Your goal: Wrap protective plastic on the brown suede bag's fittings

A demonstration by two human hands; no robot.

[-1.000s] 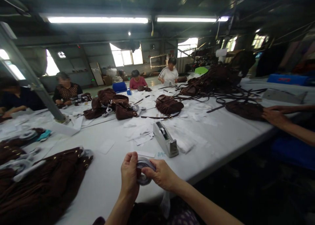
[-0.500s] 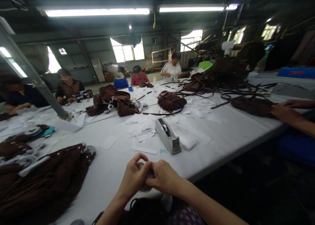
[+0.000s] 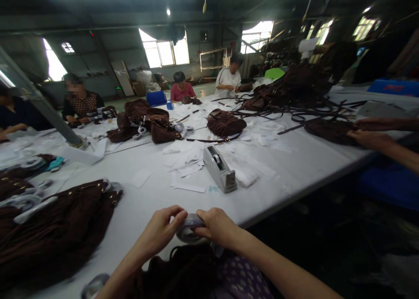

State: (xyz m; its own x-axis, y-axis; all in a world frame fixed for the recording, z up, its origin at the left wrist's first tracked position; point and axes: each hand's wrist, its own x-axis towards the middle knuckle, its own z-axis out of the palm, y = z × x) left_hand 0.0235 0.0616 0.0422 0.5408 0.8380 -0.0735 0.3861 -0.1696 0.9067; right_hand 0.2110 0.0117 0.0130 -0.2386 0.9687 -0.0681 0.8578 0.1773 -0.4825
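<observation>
Between my two hands is a round, shiny grey-white wrapped ring [image 3: 190, 228], just past the table's near edge. My right hand [image 3: 216, 227] grips its right side between thumb and fingers. On the other side, my left hand [image 3: 166, 225] has its fingertips pinched at the ring's upper left rim. Dark brown material [image 3: 180, 268] lies in my lap below. A grey tape dispenser [image 3: 218, 170] stands on the white table [image 3: 157, 203] beyond my hands.
A large brown fringed bag [image 3: 62, 229] lies at the left, with wrapped rings beside it. Paper strips, several brown bags [image 3: 225, 123] and straps are farther back. Another person's hands [image 3: 376, 137] touch a brown bag at the right. Several people sit across the table.
My hands have moved apart, the left one leftward, so the ring between them now shows. The camera view has tilted down, and more brown material shows in my lap.
</observation>
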